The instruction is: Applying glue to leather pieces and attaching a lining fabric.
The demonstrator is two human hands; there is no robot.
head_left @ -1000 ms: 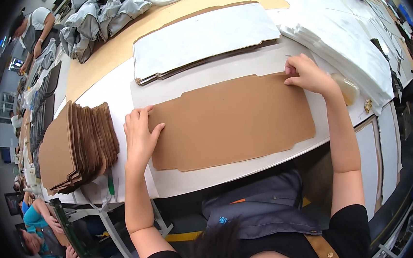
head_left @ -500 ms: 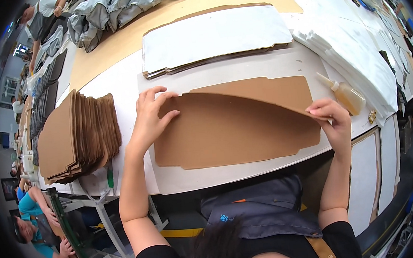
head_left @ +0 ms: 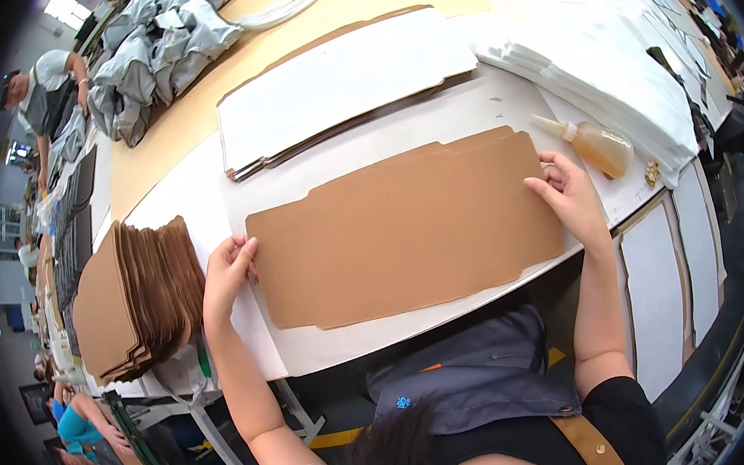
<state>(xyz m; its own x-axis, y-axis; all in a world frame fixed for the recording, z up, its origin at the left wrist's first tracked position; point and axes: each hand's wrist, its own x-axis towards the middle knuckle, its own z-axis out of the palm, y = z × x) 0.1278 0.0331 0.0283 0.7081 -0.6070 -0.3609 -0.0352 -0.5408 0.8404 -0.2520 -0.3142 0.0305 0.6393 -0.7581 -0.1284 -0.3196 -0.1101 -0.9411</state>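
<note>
We have the brown panel (head_left: 407, 230) over the near middle of the pale worktop (head_left: 198, 189). Our left hand (head_left: 226, 277) pinches its left edge, thumb on top; our right hand (head_left: 570, 198) pinches its right edge likewise. Brown stack (head_left: 137, 303) left, amber bottle (head_left: 604, 151) right, white-topped pile (head_left: 343, 86) far.

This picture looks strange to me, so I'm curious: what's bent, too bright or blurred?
In the head view, the front edge of the white work surface bows with the fisheye lens and the corners go black; in the head view, the white panel looks nearly washed out, while the brown sheet and brown stack look fairly crisp.
</note>
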